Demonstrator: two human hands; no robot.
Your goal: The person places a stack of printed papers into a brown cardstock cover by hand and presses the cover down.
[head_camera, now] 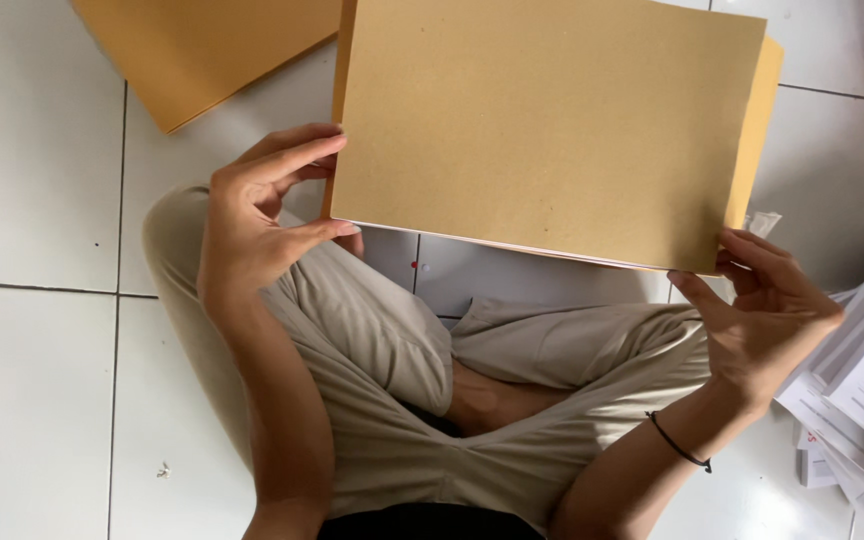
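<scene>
Left hand point(252, 215) and right hand point(767, 310) pinch a brown envelope point(542, 125) (papers seemingly inside).

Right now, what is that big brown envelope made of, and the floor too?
The envelope looks like brown kraft paper: matte, slightly speckled, thin at its edges. The left hand and right hand hold its corners. The floor looks like glazed white tile: glossy, with dark grout lines.

trousers point(382, 340): beige, creased | wrist cord point(679, 444): thin black (right arm) | forearms: unsleeved
</scene>
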